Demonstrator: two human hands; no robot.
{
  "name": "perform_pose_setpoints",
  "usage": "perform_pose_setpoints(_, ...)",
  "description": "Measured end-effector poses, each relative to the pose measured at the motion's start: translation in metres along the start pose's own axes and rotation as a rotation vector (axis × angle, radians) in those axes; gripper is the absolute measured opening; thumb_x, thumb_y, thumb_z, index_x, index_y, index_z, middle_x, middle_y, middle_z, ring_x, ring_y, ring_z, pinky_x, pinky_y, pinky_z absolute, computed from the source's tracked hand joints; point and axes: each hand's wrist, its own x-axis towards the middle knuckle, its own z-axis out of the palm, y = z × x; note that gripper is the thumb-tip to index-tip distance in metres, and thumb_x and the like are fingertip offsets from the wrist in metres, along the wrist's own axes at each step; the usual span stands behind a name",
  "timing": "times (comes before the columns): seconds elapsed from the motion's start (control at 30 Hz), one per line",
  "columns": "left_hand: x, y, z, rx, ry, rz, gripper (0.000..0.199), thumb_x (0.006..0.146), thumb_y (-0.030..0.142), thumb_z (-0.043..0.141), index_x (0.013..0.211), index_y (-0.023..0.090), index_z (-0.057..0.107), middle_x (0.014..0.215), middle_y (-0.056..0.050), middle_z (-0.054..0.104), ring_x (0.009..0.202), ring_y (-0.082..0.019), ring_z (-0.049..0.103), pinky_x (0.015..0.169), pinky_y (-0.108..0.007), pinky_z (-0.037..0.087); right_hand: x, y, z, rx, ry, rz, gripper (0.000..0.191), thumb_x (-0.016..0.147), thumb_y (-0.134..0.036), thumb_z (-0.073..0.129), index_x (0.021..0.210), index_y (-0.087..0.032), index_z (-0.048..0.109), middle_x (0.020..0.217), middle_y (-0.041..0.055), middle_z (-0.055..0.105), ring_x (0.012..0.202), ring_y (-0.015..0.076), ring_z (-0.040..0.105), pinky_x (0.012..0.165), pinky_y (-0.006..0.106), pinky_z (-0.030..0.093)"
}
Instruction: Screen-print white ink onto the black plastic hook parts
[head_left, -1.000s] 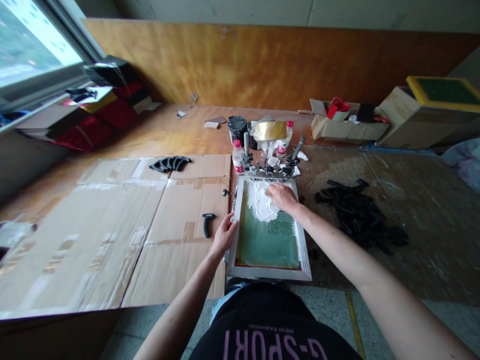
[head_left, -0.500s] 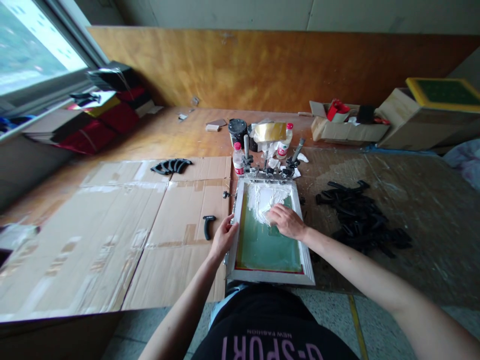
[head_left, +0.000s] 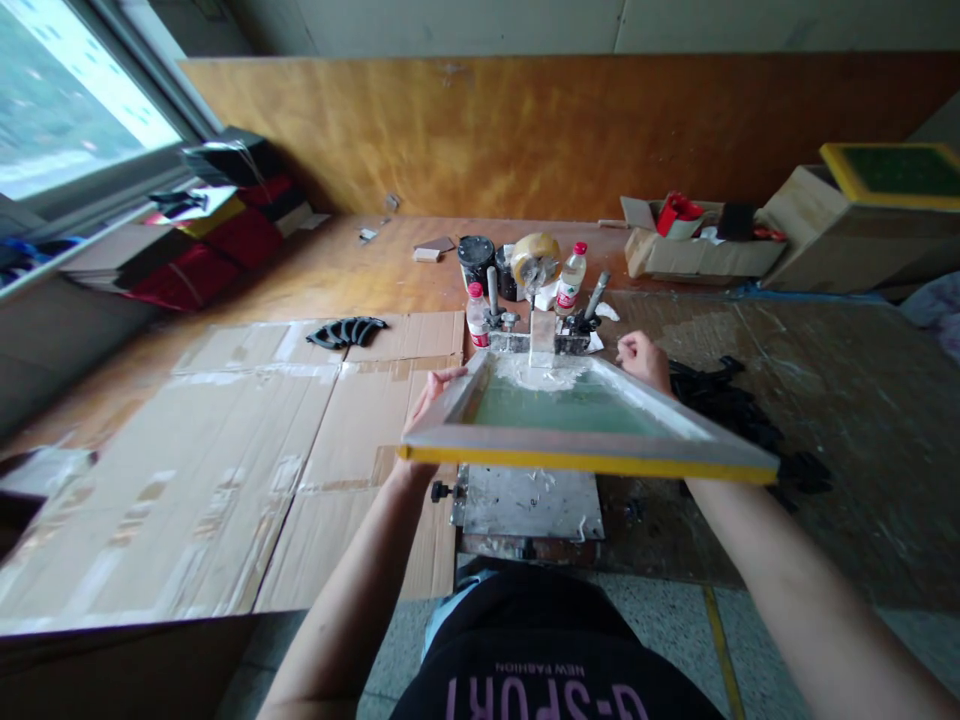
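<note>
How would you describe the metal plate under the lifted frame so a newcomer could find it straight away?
Start at the long wooden table and find the screen frame, tilted up at its near edge, with the left hand on its left side. Directly beneath lies the metal plate: flat, grey, smeared with white, unlike the brown cardboard to its left.

Under the left hand, the screen frame looks matt metal with green mesh; below it a scuffed, dull metal plate; leftward, rough taped cardboard.
</note>
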Motion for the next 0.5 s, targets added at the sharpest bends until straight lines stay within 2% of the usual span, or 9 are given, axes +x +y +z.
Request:
perform_pose_setpoints(0.03,0.009,0.007,0.006,-0.036,0.005,0.046,0.055,0.084,0.065,0.051,0.111,0.018,0.063,0.100,-0.007,0.068,0.085,-0.020,0.065,0.068,-0.029,0.053,-0.013,0.008,0.005,0.001,-0.038,-0.010,0.029,0.092,-0.031,0.046,0.111,-0.017,0.062,0.086,0.0076,0.068,0.080,0.0208,0.061,0.074,0.035,0.049)
perform_pose_setpoints(0.1,0.021,0.014,0.017,-0.064,0.031,0.081,0.053,0.084,0.062,0.051,0.110,0.017,0.062,0.097,-0.007,0.068,0.085,-0.020,0.065,0.068,-0.030,0.055,-0.041,0.013,0.022,0.015,-0.150,-0.127,0.028,0.088,-0.034,0.057,0.110,-0.018,0.063,0.095,0.0069,0.068,0.087,0.0210,0.061,0.078,0.035,0.049)
perform_pose_setpoints(0.2,0.016,0.000,0.028,-0.103,0.136,0.065,0.054,0.085,0.062,0.050,0.116,0.018,0.057,0.091,-0.006,0.068,0.078,-0.016,0.065,0.066,-0.029,0.055,-0.073,-0.003,0.050,-0.033,-0.276,-0.334,0.033,0.080,-0.029,0.071,0.112,-0.021,0.064,0.105,0.0065,0.066,0.100,0.0221,0.057,0.089,0.037,0.045)
perform_pose_setpoints(0.27,-0.004,-0.027,0.034,-0.102,0.109,-0.093,0.057,0.083,0.062,0.056,0.121,0.018,0.054,0.095,-0.007,0.069,0.077,-0.017,0.066,0.063,-0.028,0.054,-0.089,-0.023,0.059,-0.098,-0.291,-0.386,0.024,0.083,-0.027,0.069,0.106,-0.021,0.066,0.103,0.0075,0.064,0.101,0.0231,0.054,0.091,0.039,0.043)
perform_pose_setpoints(0.33,-0.030,-0.061,0.041,-0.075,-0.012,-0.384,0.063,0.079,0.064,0.060,0.123,0.018,0.052,0.100,-0.011,0.069,0.079,-0.020,0.067,0.060,-0.030,0.055,-0.107,-0.046,0.061,-0.111,-0.247,-0.375,0.013,0.087,-0.028,0.065,0.096,-0.020,0.068,0.095,0.0077,0.063,0.098,0.0232,0.053,0.088,0.038,0.043)
perform_pose_setpoints(0.4,-0.054,-0.090,0.046,-0.092,-0.084,-0.588,0.063,0.079,0.065,0.059,0.120,0.017,0.053,0.103,-0.013,0.069,0.082,-0.022,0.068,0.061,-0.033,0.056,-0.129,-0.070,0.060,-0.075,-0.221,-0.447,0.013,0.090,-0.030,0.060,0.093,-0.020,0.068,0.090,0.0075,0.062,0.095,0.0227,0.052,0.086,0.036,0.043)
perform_pose_setpoints(0.47,-0.067,-0.110,0.041,-0.107,-0.048,-0.641,0.054,0.081,0.062,0.058,0.110,0.016,0.056,0.093,-0.010,0.070,0.077,-0.021,0.068,0.060,-0.031,0.056,-0.150,-0.083,0.060,-0.017,-0.269,-0.613,0.014,0.092,-0.027,0.056,0.097,-0.022,0.068,0.089,0.0060,0.063,0.094,0.0216,0.053,0.086,0.034,0.043)
perform_pose_setpoints(0.5,-0.068,-0.116,0.032,-0.081,-0.009,-0.634,0.049,0.082,0.060,0.057,0.104,0.016,0.057,0.084,-0.008,0.070,0.071,-0.019,0.067,0.057,-0.030,0.055,-0.156,-0.082,0.058,0.009,-0.305,-0.677,0.016,0.093,-0.025,0.055,0.101,-0.024,0.068,0.091,0.0049,0.064,0.094,0.0207,0.053,0.086,0.033,0.043)
